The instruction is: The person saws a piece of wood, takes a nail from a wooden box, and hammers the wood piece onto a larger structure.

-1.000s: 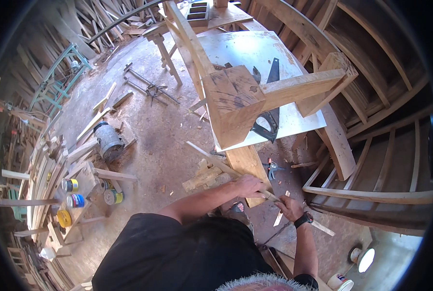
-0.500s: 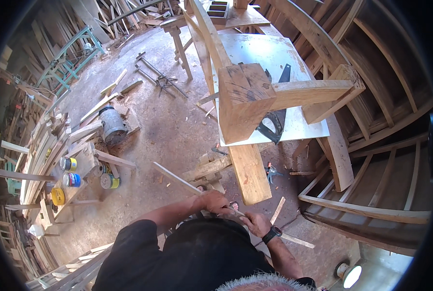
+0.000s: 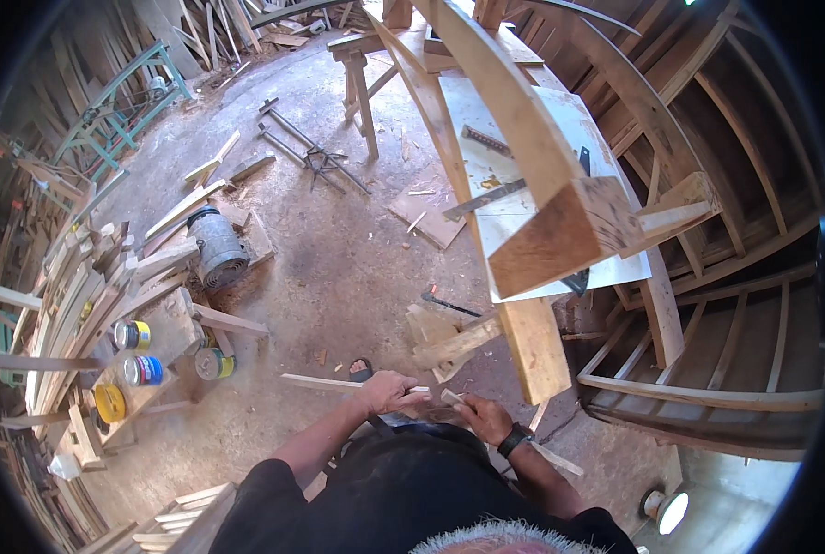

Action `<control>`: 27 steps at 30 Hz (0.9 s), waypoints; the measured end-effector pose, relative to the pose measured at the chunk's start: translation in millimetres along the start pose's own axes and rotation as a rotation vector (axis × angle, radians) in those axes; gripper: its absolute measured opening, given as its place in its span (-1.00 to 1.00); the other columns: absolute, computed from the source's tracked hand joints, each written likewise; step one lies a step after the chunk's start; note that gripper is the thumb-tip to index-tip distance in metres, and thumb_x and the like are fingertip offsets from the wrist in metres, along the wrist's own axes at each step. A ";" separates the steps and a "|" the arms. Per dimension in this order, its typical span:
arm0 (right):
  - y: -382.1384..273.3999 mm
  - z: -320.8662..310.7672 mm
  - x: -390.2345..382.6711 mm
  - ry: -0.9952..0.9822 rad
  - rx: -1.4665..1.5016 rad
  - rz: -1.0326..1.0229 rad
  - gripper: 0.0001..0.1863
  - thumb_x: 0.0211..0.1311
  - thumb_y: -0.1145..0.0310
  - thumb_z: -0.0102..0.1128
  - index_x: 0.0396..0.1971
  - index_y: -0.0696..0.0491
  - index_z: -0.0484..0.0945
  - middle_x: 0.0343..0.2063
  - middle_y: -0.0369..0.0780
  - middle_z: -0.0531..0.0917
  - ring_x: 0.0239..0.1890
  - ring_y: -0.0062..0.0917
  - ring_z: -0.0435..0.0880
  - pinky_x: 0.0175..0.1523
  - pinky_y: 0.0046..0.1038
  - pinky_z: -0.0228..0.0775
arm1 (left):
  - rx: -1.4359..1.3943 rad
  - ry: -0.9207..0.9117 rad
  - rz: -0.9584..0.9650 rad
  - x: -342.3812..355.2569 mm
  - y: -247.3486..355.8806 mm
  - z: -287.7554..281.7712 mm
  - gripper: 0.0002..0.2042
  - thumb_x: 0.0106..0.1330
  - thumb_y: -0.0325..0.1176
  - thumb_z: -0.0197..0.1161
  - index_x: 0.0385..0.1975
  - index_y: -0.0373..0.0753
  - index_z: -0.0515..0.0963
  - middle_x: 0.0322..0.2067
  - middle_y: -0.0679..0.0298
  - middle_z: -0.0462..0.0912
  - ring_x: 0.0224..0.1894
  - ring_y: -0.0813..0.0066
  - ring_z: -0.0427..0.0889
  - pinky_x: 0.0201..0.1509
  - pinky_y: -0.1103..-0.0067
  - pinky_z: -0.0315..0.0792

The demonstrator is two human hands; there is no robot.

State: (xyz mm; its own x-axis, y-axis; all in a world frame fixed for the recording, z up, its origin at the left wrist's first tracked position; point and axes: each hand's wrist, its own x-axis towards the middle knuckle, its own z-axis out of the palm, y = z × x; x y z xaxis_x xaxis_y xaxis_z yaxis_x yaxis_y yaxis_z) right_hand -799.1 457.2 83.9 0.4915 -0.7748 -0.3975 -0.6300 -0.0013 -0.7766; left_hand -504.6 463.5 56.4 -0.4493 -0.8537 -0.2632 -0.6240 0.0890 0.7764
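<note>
In front of my body, my left hand [image 3: 390, 392] is closed round a thin wooden strip [image 3: 320, 382]. That strip points out to the left, and its short end pokes past my fingers. A second length of strip [image 3: 558, 460] runs out to the right behind my right hand [image 3: 486, 417], which is closed on it near its end. The two ends face each other with a small gap between. Just beyond my hands stands a large curved wooden frame [image 3: 560, 231] with a thick end block. A white board [image 3: 509, 175] beneath it carries a handsaw [image 3: 576, 280], partly hidden.
On the left, paint cans [image 3: 143, 371] stand on a low wooden bench [image 3: 183, 325] beside stacked timber [image 3: 80, 295]. A grey motor [image 3: 217, 247] and a metal stand [image 3: 320, 164] are on the floor. Curved ribbed wooden frames [image 3: 736, 323] fill the right side. A lamp [image 3: 668, 511] glows low right.
The strip, which ran unbroken between my hands, now shows as two lengths with a gap. My hands have moved slightly apart. The view has shifted, so the frame sits farther right.
</note>
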 end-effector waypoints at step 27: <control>-84.6 69.7 191.6 0.010 -0.244 0.353 -0.51 0.43 -0.03 0.10 -0.11 0.17 0.56 -0.21 0.19 0.71 -0.07 0.14 0.69 0.04 0.06 0.50 | -0.112 0.272 -0.578 -83.7 -250.3 -167.6 -0.66 0.37 -0.09 0.28 0.05 -0.09 0.67 -0.32 -0.14 0.73 -0.14 -0.06 0.75 -0.05 0.25 0.58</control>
State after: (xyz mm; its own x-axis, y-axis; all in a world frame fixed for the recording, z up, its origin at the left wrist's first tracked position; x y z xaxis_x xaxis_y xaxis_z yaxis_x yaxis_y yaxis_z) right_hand -609.7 352.9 39.4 0.2152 -0.7606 -0.6125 -0.8829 0.1165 -0.4549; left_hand -203.6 426.7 -20.0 0.1266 -0.8486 -0.5137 -0.6394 -0.4657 0.6118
